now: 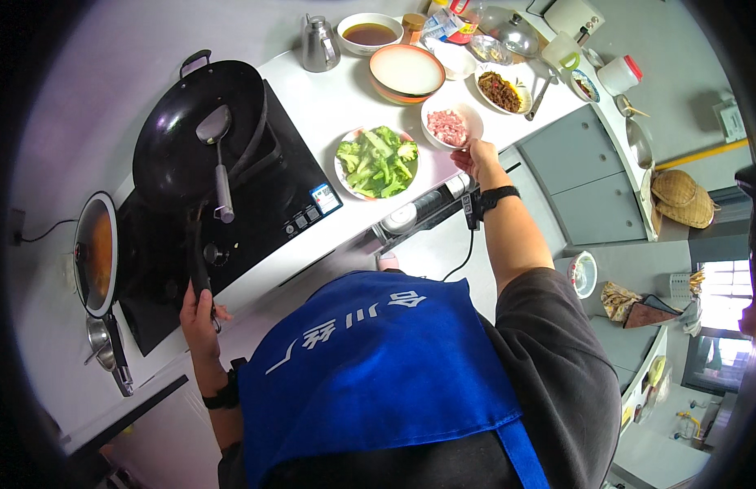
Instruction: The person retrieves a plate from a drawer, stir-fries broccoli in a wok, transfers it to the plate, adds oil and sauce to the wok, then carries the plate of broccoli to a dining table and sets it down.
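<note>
My left hand (200, 315) grips the black handle (197, 250) of a large wok (170, 147) on the black cooktop (243, 244). In the wok rests a metal spatula (214, 125), its handle leaning over the near rim. At the counter edge, the fingers of my right hand (478, 158) are on the near rim of a white bowl (434, 137) of cut raw pink meat (447, 127). Whether that bowl is lifted, I cannot tell. A plate of broccoli (378, 162) stands between the cooktop and the bowl.
Left of the wok sits a glass-lidded pan (98, 253). Behind the meat are an orange-rimmed bowl (407, 70), a bowl of brown liquid (369, 33) and a steel pot (320, 44). A dish of dark chopped food (500, 91) and a ladle (542, 98) lie farther right.
</note>
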Demonstrator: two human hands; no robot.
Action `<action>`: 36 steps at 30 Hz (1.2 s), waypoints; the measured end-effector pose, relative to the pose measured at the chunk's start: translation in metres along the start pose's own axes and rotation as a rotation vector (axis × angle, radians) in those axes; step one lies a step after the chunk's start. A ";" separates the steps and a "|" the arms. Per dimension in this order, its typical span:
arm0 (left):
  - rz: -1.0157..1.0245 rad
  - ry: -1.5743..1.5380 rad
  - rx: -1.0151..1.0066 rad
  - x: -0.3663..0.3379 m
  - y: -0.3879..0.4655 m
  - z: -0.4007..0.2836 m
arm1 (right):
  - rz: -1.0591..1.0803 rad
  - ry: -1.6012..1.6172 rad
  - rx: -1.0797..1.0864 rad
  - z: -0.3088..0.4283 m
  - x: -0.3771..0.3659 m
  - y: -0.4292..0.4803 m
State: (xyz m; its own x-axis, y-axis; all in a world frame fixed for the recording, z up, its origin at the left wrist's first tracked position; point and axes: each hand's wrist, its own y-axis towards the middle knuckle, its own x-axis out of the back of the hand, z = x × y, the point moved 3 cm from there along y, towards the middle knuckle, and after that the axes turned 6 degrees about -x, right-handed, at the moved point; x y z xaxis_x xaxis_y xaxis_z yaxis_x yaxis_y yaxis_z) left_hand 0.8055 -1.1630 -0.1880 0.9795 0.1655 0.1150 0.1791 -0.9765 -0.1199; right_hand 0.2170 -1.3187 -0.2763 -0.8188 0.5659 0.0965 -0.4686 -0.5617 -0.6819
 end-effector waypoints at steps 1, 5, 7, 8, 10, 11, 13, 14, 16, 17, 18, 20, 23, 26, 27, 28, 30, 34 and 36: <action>-0.010 -0.017 0.005 -0.003 0.001 0.000 | -0.037 -0.023 0.011 0.006 0.002 0.004; -0.039 -0.026 0.024 -0.009 0.005 0.003 | -0.075 -0.085 -0.001 0.025 0.015 0.022; -0.044 -0.022 0.017 -0.008 0.005 0.005 | -0.093 -0.106 0.000 0.030 0.021 0.032; -0.071 -0.004 0.029 -0.006 0.003 0.007 | -0.109 -0.113 -0.004 0.032 0.025 0.037; -0.112 0.018 0.044 -0.005 0.002 0.008 | -0.134 -0.133 0.017 0.037 0.033 0.047; -0.099 -0.018 0.035 -0.007 0.001 0.008 | -0.158 -0.131 0.029 0.041 0.038 0.051; -0.115 0.025 0.036 -0.011 0.002 0.005 | -0.113 -0.070 0.061 0.048 0.044 0.058; -0.117 0.043 0.026 -0.015 0.003 0.002 | -0.106 -0.044 0.068 0.050 0.047 0.059; -0.116 0.024 0.019 -0.023 0.005 -0.003 | -0.123 0.079 0.070 0.050 0.053 0.057; -0.133 0.019 0.029 -0.026 0.005 -0.005 | -0.139 0.077 0.078 0.047 0.054 0.052; -0.118 0.047 0.034 -0.030 0.007 -0.007 | -0.152 0.080 0.051 0.043 0.053 0.047; -0.226 0.199 0.154 -0.027 0.004 -0.007 | 0.002 -0.115 -0.047 0.017 0.037 0.028; -0.094 0.176 0.030 -0.025 0.003 -0.009 | 0.289 -0.280 -0.044 -0.017 0.011 -0.005; -0.093 0.158 0.030 -0.015 0.001 -0.004 | 0.521 -0.373 -0.055 -0.049 -0.018 -0.033; -0.090 0.157 0.030 -0.012 0.001 -0.002 | 0.537 -0.377 -0.071 -0.056 -0.026 -0.039; -0.069 0.116 0.008 -0.012 0.002 -0.001 | 0.548 -0.374 -0.068 -0.060 -0.031 -0.042; -0.071 0.125 0.009 -0.010 0.002 0.001 | 0.529 -0.334 -0.041 -0.062 -0.041 -0.045; -0.076 0.096 0.001 -0.010 -0.001 -0.001 | 0.428 -0.374 0.049 -0.057 -0.054 -0.042; -0.075 0.106 0.013 -0.010 -0.002 -0.002 | 0.395 -0.441 0.044 -0.058 -0.059 -0.041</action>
State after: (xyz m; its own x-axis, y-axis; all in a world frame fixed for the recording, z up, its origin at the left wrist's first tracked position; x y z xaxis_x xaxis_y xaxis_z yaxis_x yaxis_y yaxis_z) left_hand 0.7953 -1.1628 -0.1870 0.9481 0.2220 0.2277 0.2535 -0.9599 -0.1195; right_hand 0.3036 -1.2941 -0.2960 -0.9901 0.0096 0.1403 -0.1058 -0.7083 -0.6980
